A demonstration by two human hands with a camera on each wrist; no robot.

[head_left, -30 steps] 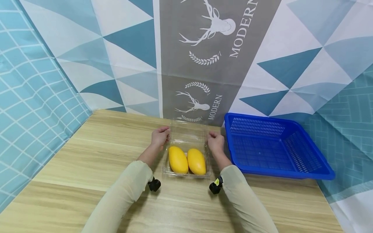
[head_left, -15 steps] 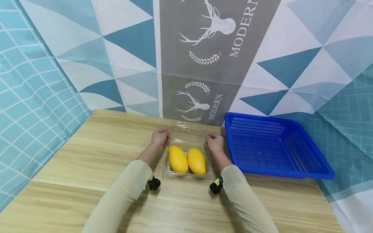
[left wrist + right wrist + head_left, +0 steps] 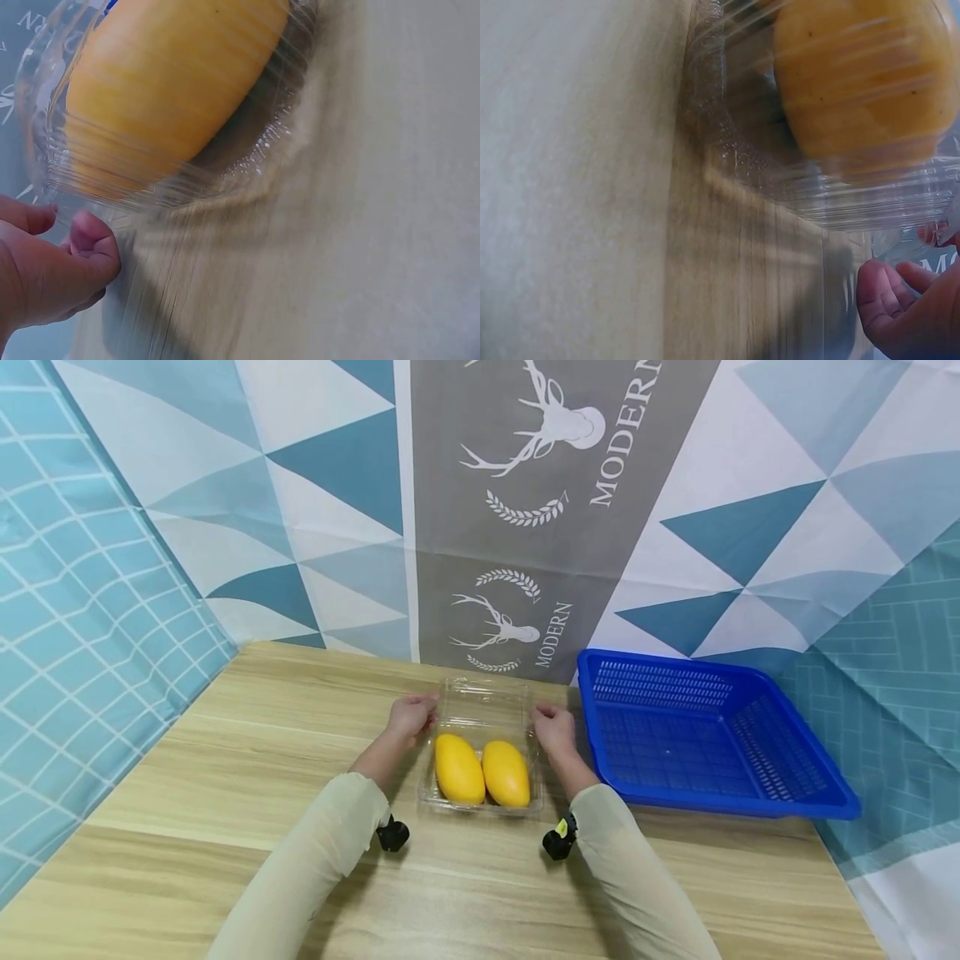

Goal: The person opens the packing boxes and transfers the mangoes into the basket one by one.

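Fingers of the left hand pinch one side of the clear lid, and those of the right hand pinch the other. The lid is up at the back of the clear box on the desk. A left fruit and a right fruit, both yellow, sit side by side in the box. See-through edges are hard to make out. Both wrist views cut off the fruit at the top; the right one cuts off the right hand too.

Grey cloth behind says "MODERN" twice, by white deer heads. The top word's N is cut off. Only bits of letters show in the wrist views. A blue basket is to the right.
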